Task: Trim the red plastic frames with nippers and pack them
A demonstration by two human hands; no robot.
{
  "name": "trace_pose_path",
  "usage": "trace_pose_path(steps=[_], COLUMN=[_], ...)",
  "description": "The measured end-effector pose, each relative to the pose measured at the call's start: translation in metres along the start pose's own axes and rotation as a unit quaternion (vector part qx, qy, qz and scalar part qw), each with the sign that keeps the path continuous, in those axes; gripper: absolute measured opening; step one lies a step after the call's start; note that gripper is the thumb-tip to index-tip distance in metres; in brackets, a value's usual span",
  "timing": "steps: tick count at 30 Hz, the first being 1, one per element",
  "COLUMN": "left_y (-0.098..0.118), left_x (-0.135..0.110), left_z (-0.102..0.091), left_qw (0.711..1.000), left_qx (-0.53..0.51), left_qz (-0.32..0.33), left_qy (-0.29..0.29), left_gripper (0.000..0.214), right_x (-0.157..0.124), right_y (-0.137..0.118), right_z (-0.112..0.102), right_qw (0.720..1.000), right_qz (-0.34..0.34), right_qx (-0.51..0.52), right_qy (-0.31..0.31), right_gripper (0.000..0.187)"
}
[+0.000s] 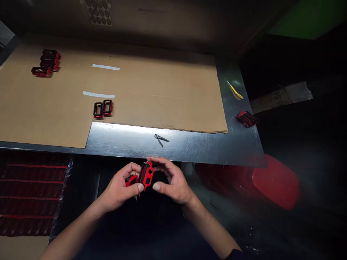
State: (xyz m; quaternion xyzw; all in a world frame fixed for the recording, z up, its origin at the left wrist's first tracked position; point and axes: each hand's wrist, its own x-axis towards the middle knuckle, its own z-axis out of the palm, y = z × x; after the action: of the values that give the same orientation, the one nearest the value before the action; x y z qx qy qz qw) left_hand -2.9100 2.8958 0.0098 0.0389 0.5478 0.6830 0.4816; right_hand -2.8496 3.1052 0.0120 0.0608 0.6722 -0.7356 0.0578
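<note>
In front of the table edge, my left hand (120, 186) grips a red-and-black plastic part (148, 177), a frame with round and square cut-outs, held upright. A second red-and-black piece (131, 180) shows inside the curl of the same hand; how it is held is partly hidden. My right hand (173, 178) has its fingers bent round the right side of the part, with the index fingertip at its top. The right thumb lies near the lower right edge, slightly apart from it.
Cardboard (162, 97) covers much of the metal table (195, 146). On it stand two black-and-red frames (107, 107) and a further group (50, 61). Small pliers (161, 139), a yellow-handled tool (234, 90) and a red-black part (246, 118) lie on metal. Packed red parts (32, 196) sit lower left.
</note>
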Motion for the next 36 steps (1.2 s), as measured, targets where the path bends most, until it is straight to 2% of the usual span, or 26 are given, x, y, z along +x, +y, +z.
trace_pose_path(steps=[2, 3, 6, 8, 12, 14, 16, 19, 21, 23, 29, 36], left_y=[0.0, -0.001, -0.004, -0.006, -0.005, -0.003, -0.002, -0.002, -0.002, -0.003, -0.003, -0.004], left_x=[-0.003, -0.004, -0.007, -0.009, -0.01, -0.009, -0.009, -0.011, -0.014, -0.016, -0.016, -0.013], left_z=[-0.003, -0.004, -0.008, -0.012, -0.021, -0.023, -0.023, -0.019, -0.015, -0.01, -0.001, 0.0], left_qw=[0.998, 0.996, 0.981, 0.967, 0.942, 0.935, 0.936, 0.952, 0.963, 0.963, 0.921, 0.895], left_qx=[0.053, 0.084, 0.18, 0.235, 0.298, 0.309, 0.301, 0.247, 0.21, 0.206, 0.302, 0.352], left_qz=[0.018, 0.029, 0.062, 0.088, 0.149, 0.165, 0.157, 0.113, 0.099, 0.119, 0.202, 0.248], left_qy=[0.01, 0.018, 0.04, 0.044, 0.036, 0.051, 0.09, 0.141, 0.137, 0.125, 0.139, 0.12], left_gripper=[0.037, 0.035, 0.033, 0.035, 0.034, 0.033, 0.035, 0.047, 0.059, 0.069, 0.086, 0.085], right_x=[-0.002, -0.002, -0.003, -0.003, -0.003, -0.004, -0.005, -0.007, -0.008, -0.01, -0.008, -0.006], right_y=[0.002, 0.002, 0.001, -0.001, -0.004, -0.005, -0.006, -0.007, -0.005, -0.001, 0.001, -0.002], right_z=[-0.003, -0.004, -0.003, 0.001, 0.009, 0.012, 0.014, 0.016, 0.018, 0.02, 0.021, 0.024], right_qw=[0.998, 0.995, 0.98, 0.969, 0.959, 0.956, 0.958, 0.971, 0.979, 0.983, 0.992, 0.994], right_qz=[0.041, 0.069, 0.142, 0.167, 0.198, 0.213, 0.212, 0.175, 0.153, 0.14, 0.091, 0.079], right_qx=[0.053, 0.073, 0.136, 0.173, 0.195, 0.195, 0.19, 0.157, 0.13, 0.116, 0.063, 0.006], right_qy=[0.018, 0.016, -0.031, -0.053, -0.053, -0.05, -0.047, -0.036, -0.027, -0.027, -0.055, -0.07], right_gripper=[0.039, 0.034, 0.042, 0.044, 0.039, 0.035, 0.03, 0.022, 0.021, 0.021, 0.016, 0.012])
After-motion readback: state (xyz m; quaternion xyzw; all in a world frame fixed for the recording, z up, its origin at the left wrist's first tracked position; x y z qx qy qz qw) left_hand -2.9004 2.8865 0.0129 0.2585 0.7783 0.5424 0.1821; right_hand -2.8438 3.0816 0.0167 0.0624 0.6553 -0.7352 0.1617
